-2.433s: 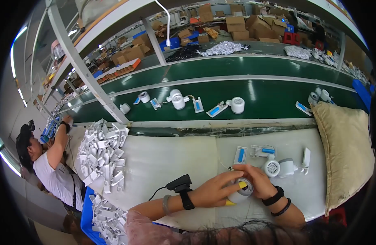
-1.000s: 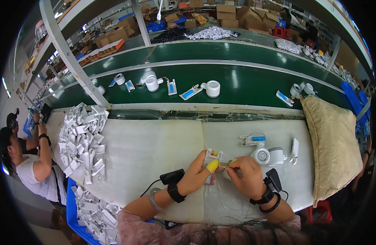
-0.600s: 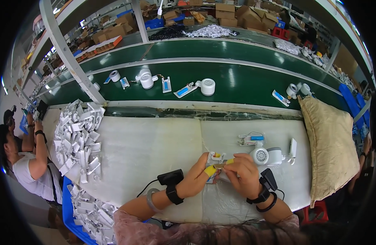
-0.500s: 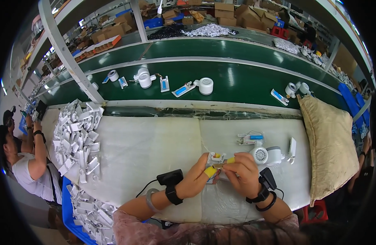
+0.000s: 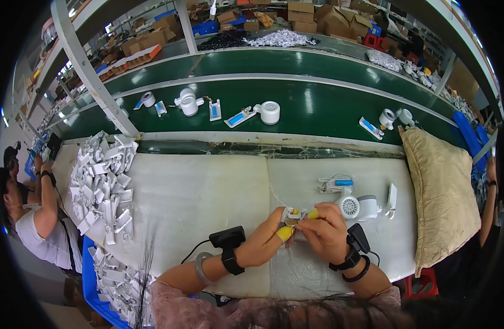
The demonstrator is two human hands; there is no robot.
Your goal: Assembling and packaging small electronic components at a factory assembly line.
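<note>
In front of me, my left hand [image 5: 263, 237] grips a small white plastic housing [image 5: 289, 211], with yellow tape or finger cots on its fingertips. My right hand [image 5: 327, 234] is pinched at the right side of the same piece, and yellow covers a fingertip there too. A small tan piece shows between the fingers; its kind is too small to make out. Just beyond my right hand lie a round white fan head with a grille [image 5: 348, 208], a white part with a blue battery [image 5: 343, 183] and a white handle shell [image 5: 391, 200].
White plastic shells [image 5: 107, 183] are heaped at the left, above a blue bin [image 5: 90, 279] of more shells. Fan units [image 5: 270, 113] lie on the green conveyor belt [image 5: 318, 118] beyond the bench. A beige cushion [image 5: 441, 203] stands at the right. A person [image 5: 41, 219] works at far left.
The fan units on the conveyor have shifted a little to the left. My hands stay in place around the housing, with the fingers slightly changed and the tan piece tilted differently.
</note>
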